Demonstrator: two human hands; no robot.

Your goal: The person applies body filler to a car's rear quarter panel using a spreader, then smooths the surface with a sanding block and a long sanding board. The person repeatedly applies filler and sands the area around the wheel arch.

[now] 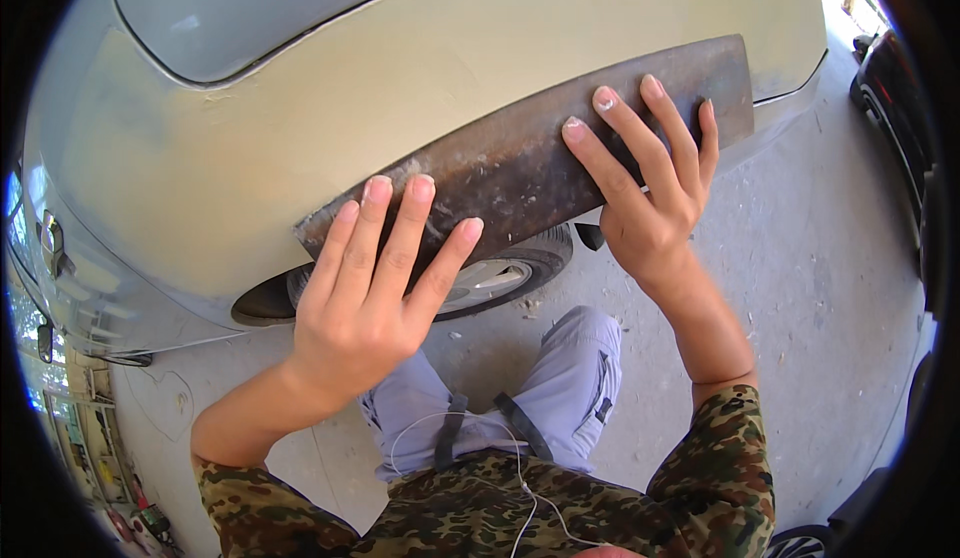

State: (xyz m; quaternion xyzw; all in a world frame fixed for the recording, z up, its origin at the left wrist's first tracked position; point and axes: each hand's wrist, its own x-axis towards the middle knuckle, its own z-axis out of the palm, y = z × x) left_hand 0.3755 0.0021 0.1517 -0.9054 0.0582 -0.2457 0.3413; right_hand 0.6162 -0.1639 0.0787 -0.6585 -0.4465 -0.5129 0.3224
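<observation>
A long, dark brown putty spreader blade (515,188), curved and stained with pale smears, lies slantwise against the side panel of a car (400,118). The panel is coated in a pale yellow layer, with grey areas around it. My left hand (370,293) grips the blade near its left end, fingers spread over the top face. Toward the right end, my right hand (655,183) holds it the same way, with whitish residue on the fingertips. Both thumbs are hidden behind the blade or hands.
Below the blade is the car's wheel (500,283) in its arch. My legs (575,378) stand close to the car on a grey concrete floor (700,438) with scattered crumbs. A dark car (895,128) stands at the far right. A white earphone cord (525,488) hangs over my camouflage shirt.
</observation>
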